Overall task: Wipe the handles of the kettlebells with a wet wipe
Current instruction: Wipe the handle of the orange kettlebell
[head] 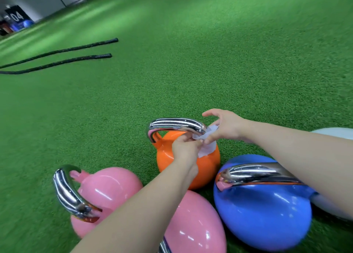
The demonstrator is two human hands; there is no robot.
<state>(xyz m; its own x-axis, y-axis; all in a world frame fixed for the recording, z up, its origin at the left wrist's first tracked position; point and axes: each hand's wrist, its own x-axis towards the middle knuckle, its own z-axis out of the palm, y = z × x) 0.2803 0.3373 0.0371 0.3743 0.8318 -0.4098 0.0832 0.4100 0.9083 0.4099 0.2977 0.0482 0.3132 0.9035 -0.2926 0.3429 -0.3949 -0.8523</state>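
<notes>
On green turf, low in the frame's centre, both the left hand [184, 149] and right hand [224, 126] pinch a limp, thin wet wipe [207, 141] against the orange kettlebell's [188, 164] slick-looking chrome handle [175, 125], probably heavy enough to stay put when rubbed.

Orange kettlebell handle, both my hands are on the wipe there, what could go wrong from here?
1. The wet wipe is bunched at the right end of the orange kettlebell's handle; the rest of that chrome bar could get skipped.
2. Left hand and right hand both pinch the small wipe, so pulling against each other might tear it.
3. The blue kettlebell and pink kettlebells crowd close, so your forearms may knock their handles.
</notes>
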